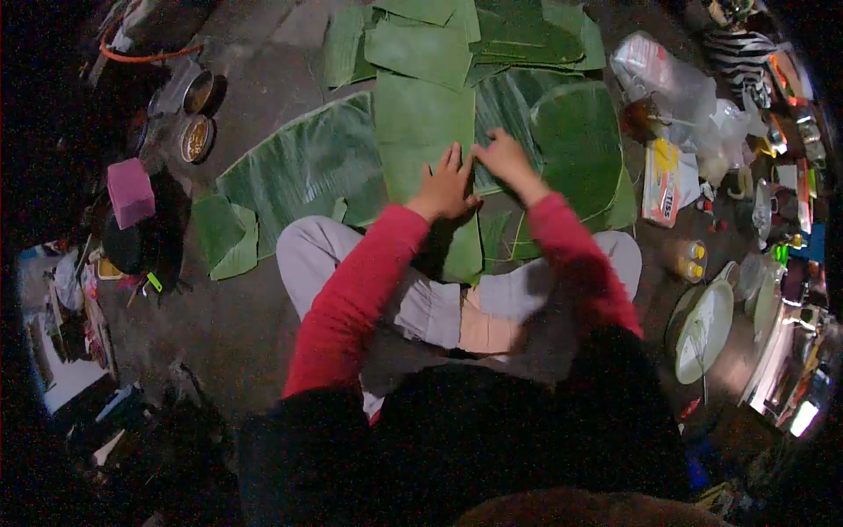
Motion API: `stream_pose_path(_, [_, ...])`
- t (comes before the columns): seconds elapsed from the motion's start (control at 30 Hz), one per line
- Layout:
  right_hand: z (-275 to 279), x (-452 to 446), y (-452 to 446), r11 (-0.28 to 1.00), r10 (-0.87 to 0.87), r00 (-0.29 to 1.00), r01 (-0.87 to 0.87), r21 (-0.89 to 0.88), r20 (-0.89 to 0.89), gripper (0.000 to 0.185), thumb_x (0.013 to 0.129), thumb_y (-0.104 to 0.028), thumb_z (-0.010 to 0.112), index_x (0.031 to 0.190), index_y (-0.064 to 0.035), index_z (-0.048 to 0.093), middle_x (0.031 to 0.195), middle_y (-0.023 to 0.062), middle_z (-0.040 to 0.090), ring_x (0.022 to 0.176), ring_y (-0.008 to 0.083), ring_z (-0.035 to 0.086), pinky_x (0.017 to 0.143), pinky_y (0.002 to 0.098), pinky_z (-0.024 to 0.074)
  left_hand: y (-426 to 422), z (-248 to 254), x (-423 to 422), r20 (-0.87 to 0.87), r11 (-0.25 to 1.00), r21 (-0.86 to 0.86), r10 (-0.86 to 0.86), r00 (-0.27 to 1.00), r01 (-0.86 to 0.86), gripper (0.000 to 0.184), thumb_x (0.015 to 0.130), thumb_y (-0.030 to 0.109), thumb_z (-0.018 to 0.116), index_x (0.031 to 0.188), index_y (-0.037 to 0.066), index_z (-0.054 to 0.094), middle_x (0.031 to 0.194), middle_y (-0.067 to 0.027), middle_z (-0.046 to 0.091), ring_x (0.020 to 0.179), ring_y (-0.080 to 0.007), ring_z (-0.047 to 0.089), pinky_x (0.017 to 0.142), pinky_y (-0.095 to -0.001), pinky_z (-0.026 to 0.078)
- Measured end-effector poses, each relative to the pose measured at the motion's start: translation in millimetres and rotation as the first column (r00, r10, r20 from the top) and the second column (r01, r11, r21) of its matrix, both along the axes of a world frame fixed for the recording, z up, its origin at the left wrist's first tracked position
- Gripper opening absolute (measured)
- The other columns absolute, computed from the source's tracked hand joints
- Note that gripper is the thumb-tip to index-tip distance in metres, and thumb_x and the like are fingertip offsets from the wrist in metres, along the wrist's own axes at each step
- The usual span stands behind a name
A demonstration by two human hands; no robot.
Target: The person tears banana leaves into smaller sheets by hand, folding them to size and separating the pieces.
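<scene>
In front of the crossed legs, a long light-green leaf piece (420, 132) lies over wider dark-green leaves (303, 162). My left hand (446, 186) rests on the lower part of the long piece, its fingers spread and pointing away from me. Just right of it, my right hand (505, 161) is at the same piece's right edge, fingers bent together; whether they pinch the leaf is too small to make out. Another broad leaf (575, 149) lies to the right, and more leaf pieces (527, 35) are stacked at the far side.
At the left are two small round containers (197, 139) and a pink box (131, 191). On the right lie plastic bags (676, 92), a tissue pack (660, 184), yellow-capped bottles (690, 260) and a pale bowl (707, 329) with a utensil in it.
</scene>
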State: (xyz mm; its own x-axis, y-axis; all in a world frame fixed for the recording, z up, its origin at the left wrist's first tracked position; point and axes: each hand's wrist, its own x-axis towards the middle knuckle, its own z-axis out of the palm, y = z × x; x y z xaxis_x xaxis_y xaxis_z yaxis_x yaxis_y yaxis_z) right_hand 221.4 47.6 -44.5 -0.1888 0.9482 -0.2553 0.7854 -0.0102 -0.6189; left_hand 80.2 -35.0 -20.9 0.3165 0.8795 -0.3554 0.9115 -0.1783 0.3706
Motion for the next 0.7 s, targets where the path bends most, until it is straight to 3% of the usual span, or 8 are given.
stream_pose_path(0.13, [-1.4, -66.8, -8.3, 0.923, -0.364, 0.931, 0.364, 0.125, -0.020, 0.055, 0.068, -0.031, 0.068, 0.110, -0.0010, 0.048, 0.101, 0.0182, 0.058, 0.092, 0.0344, 0.057, 0.079, 0.0418, 0.0453, -0.6, 6.0, -3.3, 0.101, 0.978, -0.204, -0.027, 0.995, 0.047, 0.082, 0.077, 0.051, 0.053, 0.138, 0.009, 0.017, 0.145, -0.0142, 0.007, 0.133, -0.0326, 0.009, 0.098, -0.0620, 0.018])
stream_pose_path(0.27, [6.1, -65.7, 6.8, 0.921, -0.382, 0.923, 0.377, -0.097, -0.038, 0.056, 0.066, -0.031, 0.071, 0.108, -0.0014, 0.049, 0.104, 0.0176, 0.056, 0.093, 0.0332, 0.056, 0.079, 0.0415, 0.0448, 2.4, 8.5, -6.2, 0.185, 0.989, -0.142, -0.025, 0.982, 0.052, 0.075, 0.077, 0.047, 0.054, 0.134, 0.006, 0.028, 0.143, -0.0169, 0.015, 0.130, -0.0346, 0.019, 0.098, -0.0578, 0.026])
stream_pose_path(0.33, [14.8, -56.4, 16.9, 0.928, -0.126, 0.991, 0.098, -0.359, -0.054, 0.061, 0.064, -0.034, 0.073, 0.110, -0.0023, 0.048, 0.110, 0.0171, 0.052, 0.098, 0.0323, 0.053, 0.080, 0.0417, 0.0441, 5.3, 19.6, -5.9, 0.234, 0.979, -0.189, -0.027, 0.972, 0.073, 0.068, 0.077, 0.045, 0.054, 0.128, 0.004, 0.037, 0.138, -0.0188, 0.025, 0.126, -0.0351, 0.027, 0.097, -0.0525, 0.030])
stream_pose_path(0.37, [14.8, -58.5, 16.1, 0.930, -0.119, 0.992, 0.098, -0.353, -0.039, 0.061, 0.064, -0.034, 0.073, 0.110, -0.0023, 0.048, 0.110, 0.0171, 0.052, 0.098, 0.0323, 0.053, 0.080, 0.0417, 0.0441, 6.5, 23.7, -5.4, 0.268, 0.963, -0.250, -0.027, 0.963, 0.097, 0.063, 0.077, 0.043, 0.055, 0.122, 0.002, 0.045, 0.133, -0.0207, 0.035, 0.121, -0.0355, 0.035, 0.096, -0.0471, 0.035])
stream_pose_path(0.43, [10.2, -66.7, 7.9, 0.961, -0.185, 0.967, 0.139, 0.239, 0.178, 0.067, 0.062, -0.035, 0.074, 0.114, -0.0039, 0.045, 0.110, 0.0165, 0.053, 0.098, 0.0321, 0.054, 0.081, 0.0418, 0.0443, 7.9, 20.3, -0.5, 0.242, 0.957, -0.255, -0.074, 0.967, 0.138, 0.056, 0.077, 0.040, 0.055, 0.115, 0.000, 0.050, 0.126, -0.0211, 0.042, 0.115, -0.0351, 0.041, 0.093, -0.0438, 0.038])
stream_pose_path(0.57, [2.8, -85.4, 20.1, 0.946, -0.266, 0.952, 0.227, 0.231, 0.154, 0.072, 0.059, -0.039, 0.075, 0.113, -0.0022, 0.044, 0.106, 0.0166, 0.055, 0.097, 0.0315, 0.054, 0.082, 0.0386, 0.0431, 4.8, 12.8, 6.5, 0.150, 0.967, -0.195, -0.137, 0.979, 0.165, 0.043, 0.076, 0.031, 0.054, 0.105, 0.000, 0.058, 0.113, -0.0204, 0.054, 0.107, -0.0344, 0.049, 0.088, -0.0426, 0.042])
stream_pose_path(0.63, [4.1, -91.1, 27.7, 0.925, -0.366, 0.930, 0.367, -0.094, 0.027, 0.071, 0.059, -0.042, 0.075, 0.111, -0.0037, 0.046, 0.111, 0.0153, 0.049, 0.104, 0.0308, 0.049, 0.085, 0.0385, 0.0411, 7.1, 15.1, 6.2, 0.151, 0.961, -0.240, -0.107, 0.983, 0.141, 0.040, 0.076, 0.029, 0.053, 0.104, 0.002, 0.059, 0.112, -0.0199, 0.055, 0.107, -0.0346, 0.049, 0.087, -0.0427, 0.043])
stream_pose_path(0.7, [12.4, -96.5, 28.6, 0.937, -0.330, 0.941, 0.336, -0.096, 0.072, 0.070, 0.058, -0.044, 0.075, 0.110, -0.0049, 0.048, 0.111, 0.0147, 0.049, 0.103, 0.0303, 0.049, 0.085, 0.0383, 0.0410, 7.6, 16.6, 6.2, 0.154, 0.950, -0.288, -0.081, 0.985, 0.123, 0.037, 0.076, 0.028, 0.053, 0.104, 0.004, 0.060, 0.110, -0.0193, 0.056, 0.107, -0.0347, 0.049, 0.085, -0.0429, 0.043])
